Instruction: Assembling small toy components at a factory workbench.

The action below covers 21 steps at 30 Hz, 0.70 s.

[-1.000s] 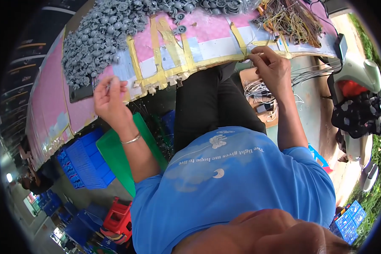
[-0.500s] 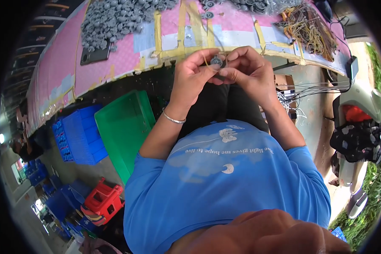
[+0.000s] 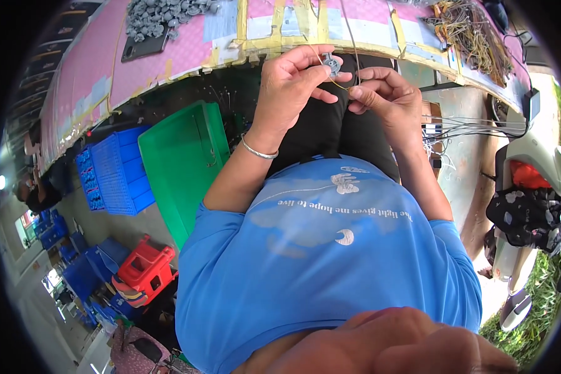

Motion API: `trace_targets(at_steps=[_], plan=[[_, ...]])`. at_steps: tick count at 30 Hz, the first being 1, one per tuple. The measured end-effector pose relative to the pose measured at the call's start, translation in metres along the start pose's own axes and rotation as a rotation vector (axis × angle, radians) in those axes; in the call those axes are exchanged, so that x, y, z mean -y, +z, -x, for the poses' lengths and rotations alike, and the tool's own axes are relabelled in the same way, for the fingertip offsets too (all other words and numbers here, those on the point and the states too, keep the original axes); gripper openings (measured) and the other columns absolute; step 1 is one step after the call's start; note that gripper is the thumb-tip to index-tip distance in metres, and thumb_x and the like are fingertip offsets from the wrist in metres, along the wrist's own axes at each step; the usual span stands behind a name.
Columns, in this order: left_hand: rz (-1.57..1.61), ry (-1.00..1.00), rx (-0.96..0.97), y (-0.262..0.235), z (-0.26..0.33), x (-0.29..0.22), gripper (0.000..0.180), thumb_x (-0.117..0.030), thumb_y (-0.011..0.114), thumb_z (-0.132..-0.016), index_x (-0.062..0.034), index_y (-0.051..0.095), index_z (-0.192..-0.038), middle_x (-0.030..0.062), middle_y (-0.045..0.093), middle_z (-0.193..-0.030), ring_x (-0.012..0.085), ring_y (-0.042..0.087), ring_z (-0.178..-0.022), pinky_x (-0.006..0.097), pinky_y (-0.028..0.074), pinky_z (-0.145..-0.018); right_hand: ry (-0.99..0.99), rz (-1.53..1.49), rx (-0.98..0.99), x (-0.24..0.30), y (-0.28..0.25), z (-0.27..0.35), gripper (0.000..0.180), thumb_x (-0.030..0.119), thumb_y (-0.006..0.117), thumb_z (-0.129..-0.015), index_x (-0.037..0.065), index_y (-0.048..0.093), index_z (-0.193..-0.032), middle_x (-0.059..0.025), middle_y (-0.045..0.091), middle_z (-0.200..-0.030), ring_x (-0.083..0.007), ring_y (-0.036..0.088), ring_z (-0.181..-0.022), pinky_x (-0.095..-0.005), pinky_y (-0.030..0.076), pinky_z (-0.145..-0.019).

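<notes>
Just off the near edge of the workbench, my left hand (image 3: 285, 87) holds a small round grey plastic part (image 3: 331, 65) between thumb and fingers. To its right, my right hand (image 3: 393, 103) pinches a thin yellowish wire (image 3: 339, 85) between thumb and fingertips. That wire runs from the grey part to the pinch. A longer brown wire (image 3: 353, 43) rises past the right fingers and over the bench; whether the same pinch holds it is unclear. Both hands are above my dark trousers, a short gap apart.
On the pink, taped workbench (image 3: 187, 68) lie a heap of similar grey parts (image 3: 162, 14), a dark phone (image 3: 144, 48) and a tangle of wires (image 3: 467, 40). A green tub (image 3: 177, 162), blue crates (image 3: 123, 171) and a red plastic stool (image 3: 144, 271) stand at the left.
My hands have moved apart, the right one shifting right and slightly nearer my body. Wire now stretches between them. The grey part stays in my left hand, and the view has shifted.
</notes>
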State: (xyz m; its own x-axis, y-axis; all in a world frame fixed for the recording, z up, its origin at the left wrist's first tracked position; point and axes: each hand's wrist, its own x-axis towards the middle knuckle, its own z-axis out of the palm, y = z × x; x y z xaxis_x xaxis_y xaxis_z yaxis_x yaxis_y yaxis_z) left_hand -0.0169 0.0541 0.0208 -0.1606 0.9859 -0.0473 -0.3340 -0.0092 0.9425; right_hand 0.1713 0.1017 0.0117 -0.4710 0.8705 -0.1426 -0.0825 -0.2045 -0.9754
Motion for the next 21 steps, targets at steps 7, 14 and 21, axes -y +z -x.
trace_targets(at_steps=[7,14,21], plan=[[0.023,-0.006,-0.003,-0.001,0.004,0.003,0.028,-0.001,0.058,-0.093,0.0107,0.059,-0.118,0.0164,0.069,-0.098,0.0281,0.073,-0.089,0.029,0.063,-0.059,-0.022,-0.049,-0.049,-0.006,-0.001,0.007,0.022,0.003,0.074,-0.086,-0.004,0.064,-0.104,-0.0097,0.072,-0.082,-0.0143,0.069,-0.07,-0.0247,0.057,-0.064],[0.036,0.002,-0.021,0.0,0.009,0.005,0.025,-0.003,0.057,-0.093,0.0104,0.061,-0.114,0.0181,0.07,-0.099,0.0291,0.073,-0.085,0.029,0.062,-0.06,-0.027,-0.048,-0.026,-0.009,-0.001,0.01,0.021,0.002,0.074,-0.085,-0.004,0.065,-0.103,-0.0097,0.072,-0.082,-0.0136,0.069,-0.07,-0.025,0.058,-0.065],[0.131,-0.069,-0.008,0.003,0.008,0.002,0.029,-0.007,0.054,-0.094,0.0098,0.061,-0.117,0.0215,0.07,-0.101,0.0293,0.073,-0.083,0.03,0.062,-0.063,-0.441,0.473,-0.02,-0.032,0.002,0.023,0.019,-0.004,0.074,-0.083,0.001,0.066,-0.1,-0.0075,0.072,-0.096,-0.0128,0.069,-0.083,-0.026,0.056,-0.078]])
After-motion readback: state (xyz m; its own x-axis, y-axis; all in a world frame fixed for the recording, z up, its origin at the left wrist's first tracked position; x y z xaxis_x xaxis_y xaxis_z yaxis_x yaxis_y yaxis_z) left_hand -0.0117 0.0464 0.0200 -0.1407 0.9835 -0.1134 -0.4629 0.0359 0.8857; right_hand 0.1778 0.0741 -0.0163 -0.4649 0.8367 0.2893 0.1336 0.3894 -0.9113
